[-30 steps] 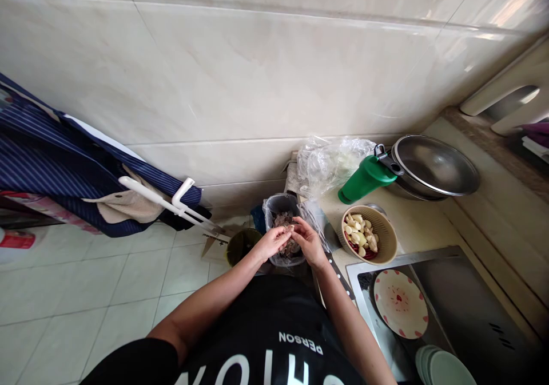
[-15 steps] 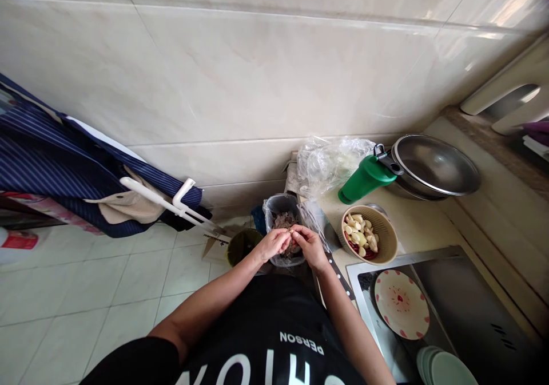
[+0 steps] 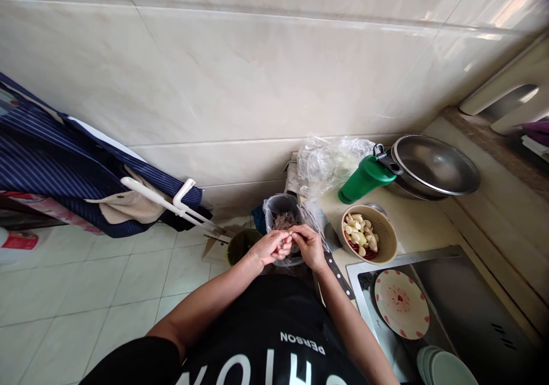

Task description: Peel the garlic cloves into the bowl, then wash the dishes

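My left hand (image 3: pixel 273 246) and my right hand (image 3: pixel 309 245) meet fingertip to fingertip over a lined trash bin (image 3: pixel 270 209). Between them is a small pale garlic clove (image 3: pixel 290 233), pinched by both and mostly covered by the fingers. Inside the bin lie papery pinkish-brown peels (image 3: pixel 285 220). To the right of my hands, on the counter, a beige basket (image 3: pixel 388 242) holds peeled garlic cloves (image 3: pixel 358 226), a knobbly piece that looks like ginger (image 3: pixel 371 239) and red chillies (image 3: pixel 368 254).
A green shaker bottle (image 3: pixel 364 179), a clear plastic bag (image 3: pixel 330 159) and metal pans (image 3: pixel 437 167) stand behind the basket. Nearer me, a heart-patterned plate (image 3: pixel 401 305) and stacked pale bowls (image 3: pixel 450 368) sit by the sink. A white rack bar (image 3: pixel 171 205) juts out at left.
My left hand has turned slightly, its lower fingers curling more into view. Both hands stay pinched together over the bin; the surroundings are unchanged.
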A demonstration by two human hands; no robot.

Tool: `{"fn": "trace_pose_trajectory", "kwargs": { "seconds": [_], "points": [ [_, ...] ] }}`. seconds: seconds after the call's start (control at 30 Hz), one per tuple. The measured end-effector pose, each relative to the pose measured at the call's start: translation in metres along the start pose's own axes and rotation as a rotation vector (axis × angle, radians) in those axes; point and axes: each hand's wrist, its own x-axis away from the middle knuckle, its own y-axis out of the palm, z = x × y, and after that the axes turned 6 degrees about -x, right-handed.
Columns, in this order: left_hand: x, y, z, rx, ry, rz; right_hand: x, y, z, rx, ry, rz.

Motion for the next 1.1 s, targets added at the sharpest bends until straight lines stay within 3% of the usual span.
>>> {"fn": "trace_pose_trajectory", "kwargs": {
  "seconds": [0.53,0.73,0.93,1.1],
  "points": [
    [-0.002,-0.006,-0.009,-0.134,-0.009,0.218,0.005,0.010,-0.003,0.171,-0.053,-0.017],
    [-0.003,0.002,-0.006,-0.262,0.093,0.327,0.004,0.012,-0.001,0.127,-0.008,-0.013],
    [-0.001,0.004,-0.001,-0.337,0.147,0.209,0.006,0.010,0.006,-0.109,0.140,0.011],
    [-0.001,0.003,-0.004,-0.429,0.182,0.225,0.006,0.007,0.006,-0.135,0.156,-0.013]
  ]
}}
